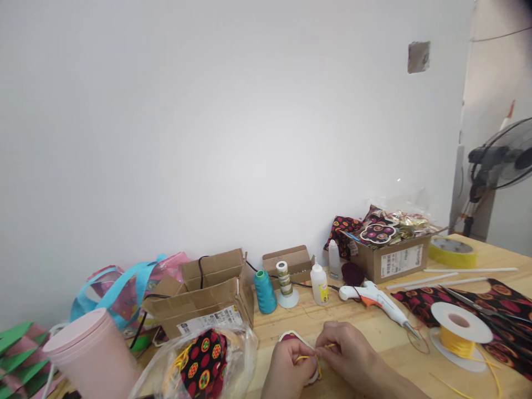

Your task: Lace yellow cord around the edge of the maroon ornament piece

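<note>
Head view: the left hand [286, 368] pinches a yellow cord [305, 359] and seems to steady the patch [291, 336] as well; the right hand [349, 349] grips the cord between thumb and fingertips, just beside the left. The patch, white-edged and partly hidden, sits beneath the fingers at the near edge of the table [357, 317]; whether it touches the wood I cannot tell.

The fingers appear to be working the cord at the patch's rim. Done well, that would mean pinning the patch firmly with the left hand, keeping the cord short and lightly taut, and making small moves with the right, so that the cord neither twists nor buckles the rim.

Counted: one patch in hand, one spool [467, 324] of yellow cord, one glue gun [374, 297], one teal cone [265, 292], two bottles, one with a yellow label [320, 285] and a plainer one [334, 259]. Three boxes: left [208, 303], small [287, 259], right [405, 260]. Three white sticks [469, 270], one tape roll [453, 253], one pink cup [93, 354]. Scissors [469, 305] lie on the cloth [409, 302]; their overlap leaves the number unclear.
</note>
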The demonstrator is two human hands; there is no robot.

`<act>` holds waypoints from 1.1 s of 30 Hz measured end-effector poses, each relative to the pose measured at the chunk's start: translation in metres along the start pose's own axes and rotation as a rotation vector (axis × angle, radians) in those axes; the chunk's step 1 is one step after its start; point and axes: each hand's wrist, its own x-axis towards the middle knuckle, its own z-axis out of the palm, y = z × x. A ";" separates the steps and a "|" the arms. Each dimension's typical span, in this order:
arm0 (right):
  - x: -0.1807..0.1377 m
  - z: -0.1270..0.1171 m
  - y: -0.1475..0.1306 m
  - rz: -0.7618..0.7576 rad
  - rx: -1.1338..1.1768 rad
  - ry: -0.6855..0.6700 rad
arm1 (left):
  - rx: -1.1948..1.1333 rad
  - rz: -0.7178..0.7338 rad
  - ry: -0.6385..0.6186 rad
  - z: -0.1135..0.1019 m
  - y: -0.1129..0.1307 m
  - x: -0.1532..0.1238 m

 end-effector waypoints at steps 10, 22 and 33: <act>-0.001 -0.001 -0.001 0.001 0.017 0.006 | -0.007 -0.009 -0.010 0.001 0.000 0.000; 0.003 -0.005 0.004 0.050 0.037 0.023 | 0.061 -0.045 0.016 0.002 -0.006 0.002; -0.003 0.001 0.000 -0.083 0.029 -0.032 | 0.040 0.002 -0.041 0.000 -0.009 0.003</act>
